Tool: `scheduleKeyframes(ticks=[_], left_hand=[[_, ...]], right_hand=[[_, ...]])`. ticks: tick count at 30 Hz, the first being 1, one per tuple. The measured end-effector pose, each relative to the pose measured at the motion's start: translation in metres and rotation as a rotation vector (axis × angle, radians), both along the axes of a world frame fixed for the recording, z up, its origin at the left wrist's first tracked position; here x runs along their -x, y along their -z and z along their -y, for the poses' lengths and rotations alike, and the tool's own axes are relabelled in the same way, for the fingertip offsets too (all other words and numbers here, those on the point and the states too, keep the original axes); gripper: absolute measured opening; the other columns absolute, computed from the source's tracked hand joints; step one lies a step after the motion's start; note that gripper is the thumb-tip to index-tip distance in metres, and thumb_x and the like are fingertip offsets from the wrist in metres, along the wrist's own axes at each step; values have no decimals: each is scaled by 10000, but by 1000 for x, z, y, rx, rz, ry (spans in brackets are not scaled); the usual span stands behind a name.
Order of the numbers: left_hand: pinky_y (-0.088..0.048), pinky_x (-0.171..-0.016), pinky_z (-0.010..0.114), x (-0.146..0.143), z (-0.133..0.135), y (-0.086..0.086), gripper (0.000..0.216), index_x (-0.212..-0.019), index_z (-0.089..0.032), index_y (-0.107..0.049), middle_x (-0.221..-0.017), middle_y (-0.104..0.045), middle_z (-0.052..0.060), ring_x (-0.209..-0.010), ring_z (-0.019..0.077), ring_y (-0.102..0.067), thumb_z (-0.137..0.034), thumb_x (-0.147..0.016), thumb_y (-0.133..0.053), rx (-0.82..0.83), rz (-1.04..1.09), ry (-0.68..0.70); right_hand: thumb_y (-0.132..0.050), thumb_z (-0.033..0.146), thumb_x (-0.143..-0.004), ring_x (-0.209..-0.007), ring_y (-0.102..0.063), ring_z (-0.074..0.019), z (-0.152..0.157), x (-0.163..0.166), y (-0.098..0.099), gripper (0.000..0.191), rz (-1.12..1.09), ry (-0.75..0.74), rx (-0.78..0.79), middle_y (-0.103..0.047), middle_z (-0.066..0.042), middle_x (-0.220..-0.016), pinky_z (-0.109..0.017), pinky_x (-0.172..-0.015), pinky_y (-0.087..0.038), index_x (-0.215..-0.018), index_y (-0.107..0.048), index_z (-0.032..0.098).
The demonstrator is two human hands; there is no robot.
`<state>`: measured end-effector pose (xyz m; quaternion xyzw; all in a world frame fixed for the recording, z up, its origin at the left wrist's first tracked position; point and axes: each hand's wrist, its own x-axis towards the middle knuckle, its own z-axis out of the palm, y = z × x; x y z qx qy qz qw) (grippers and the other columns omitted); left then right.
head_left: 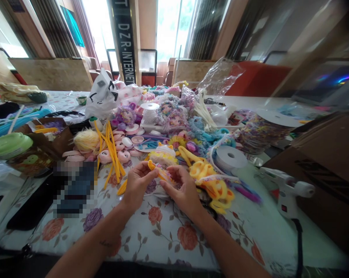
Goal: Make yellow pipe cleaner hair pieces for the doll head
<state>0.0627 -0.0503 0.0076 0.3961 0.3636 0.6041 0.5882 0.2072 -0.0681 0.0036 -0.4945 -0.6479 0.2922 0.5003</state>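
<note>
Between my two hands is a bent yellow fuzzy stem (151, 165) with a little pink and lilac trim along it. My left hand (137, 184) pinches its left end between thumb and fingers. The fingers of my right hand (183, 189) are curled in at the other end, around the trim. Just beyond the fingers sits a pale yellow, fluffy-edged piece (162, 156) with a white top. To the right lies a tangled heap of thick yellow fuzzy cord (210, 179). Several straight yellow stems (112, 154) stand at a slant left of my hands.
A white glue gun (288, 189) rests at right, beside a cardboard box (316, 166). A white spool (231, 157) is behind the yellow cord. Doll heads (124, 156) and decorated dolls (177, 119) crowd the back. A pixelated dark item (76, 189) and a green-lidded jar (15, 150) lie left.
</note>
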Motion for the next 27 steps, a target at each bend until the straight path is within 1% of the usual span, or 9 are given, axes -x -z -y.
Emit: scheduleKeyframes(ticks=[2,4,9,11,13,21,27], left_hand=[[-462,-641,192,0,1,-1,156,-777,-161,-659,-723,-633,-11,-665,92,-573,-217,-676,-763,-4,-11,9],[-462,-645,188,0,1,-1,149,-768,-164,-655,-721,-631,-15,-666,89,-572,-211,-677,-763,-5,-5,21],[-463,-676,200,1,-1,1,141,-794,-158,-663,-748,-640,-1,-692,96,-583,-210,-693,-748,30,48,48],[-466,-682,212,0,-2,1,146,-793,-159,-661,-751,-639,1,-695,103,-589,-215,-688,-748,56,76,47],[-466,-689,217,-1,-1,1,146,-779,-161,-655,-745,-633,-2,-695,104,-588,-215,-682,-749,74,90,41],[-463,-694,207,-3,0,2,195,-780,-163,-645,-770,-647,6,-708,107,-596,-210,-644,-776,80,50,79],[-467,-687,225,-1,-1,4,165,-780,-164,-641,-745,-633,-2,-690,108,-587,-231,-679,-753,56,48,70]], right_hand=[[-606,357,-816,-676,-557,-155,0,0,-1,181,46,-7,13,-608,-26,-775,-263,-596,-449,-872,-592,185],[-562,360,-846,-608,-523,-141,1,0,-2,197,15,-4,50,-587,-17,-697,-247,-518,-404,-788,-603,177],[-641,411,-779,-440,-397,-89,-1,1,-2,240,-255,-41,242,-501,38,-550,-216,-394,-334,-724,-608,179],[-671,423,-745,-428,-398,-87,-1,1,-2,250,-332,-43,308,-511,39,-543,-209,-370,-324,-725,-619,180],[-688,425,-725,-440,-417,-92,-1,1,-2,255,-363,-34,342,-530,30,-557,-202,-357,-323,-724,-626,178],[-671,407,-732,-424,-385,-84,0,2,-3,248,-318,9,312,-496,33,-528,-194,-336,-306,-699,-607,169],[-675,398,-725,-448,-392,-92,-1,2,-1,239,-299,-10,287,-484,38,-522,-198,-366,-302,-688,-609,171]])
